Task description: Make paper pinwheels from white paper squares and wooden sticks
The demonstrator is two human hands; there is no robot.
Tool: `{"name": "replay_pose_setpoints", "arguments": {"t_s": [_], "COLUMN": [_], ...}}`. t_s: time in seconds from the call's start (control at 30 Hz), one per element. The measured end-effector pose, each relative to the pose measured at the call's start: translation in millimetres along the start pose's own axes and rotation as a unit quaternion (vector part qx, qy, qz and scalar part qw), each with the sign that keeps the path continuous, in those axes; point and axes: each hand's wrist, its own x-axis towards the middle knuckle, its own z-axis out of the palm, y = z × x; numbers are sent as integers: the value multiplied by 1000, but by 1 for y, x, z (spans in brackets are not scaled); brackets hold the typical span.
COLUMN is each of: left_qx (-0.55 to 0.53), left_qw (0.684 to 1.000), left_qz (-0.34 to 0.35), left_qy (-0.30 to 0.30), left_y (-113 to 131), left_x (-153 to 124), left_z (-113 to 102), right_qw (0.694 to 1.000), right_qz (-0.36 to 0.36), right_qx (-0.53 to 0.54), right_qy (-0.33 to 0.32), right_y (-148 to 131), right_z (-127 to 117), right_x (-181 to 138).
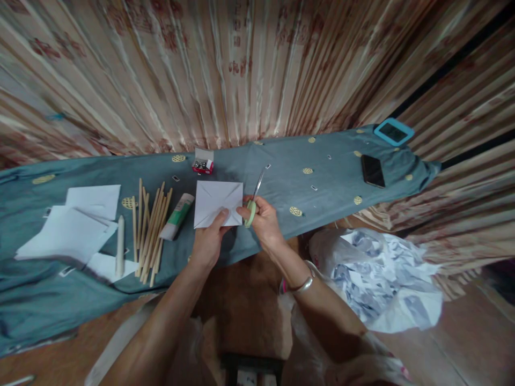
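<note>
My left hand pinches the lower edge of a white square paper creased along its diagonals and holds it up over the blue-grey cloth. My right hand grips scissors by their green handles. The blades point up and away, right beside the paper's right edge. Whether the blades touch the paper I cannot tell.
On the cloth-covered table lie several wooden sticks, a green-white glue tube, white paper sheets, a small staple box, a black phone and a blue-framed device. A bag of paper scraps sits at right. A curtain hangs behind.
</note>
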Motion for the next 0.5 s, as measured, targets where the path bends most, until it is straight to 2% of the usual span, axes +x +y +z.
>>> {"name": "replay_pose_setpoints", "arguments": {"t_s": [0.2, 0.5], "left_qx": [8, 5], "left_qw": [1000, 1000], "left_qz": [2, -6], "left_qy": [29, 23], "left_y": [-4, -6], "left_x": [3, 2], "left_z": [0, -1], "right_qw": [1000, 999], "right_qz": [-16, -24], "right_qx": [-21, -40], "right_qy": [7, 25], "right_y": [0, 1], "right_z": [-5, -9], "right_x": [-2, -7]}}
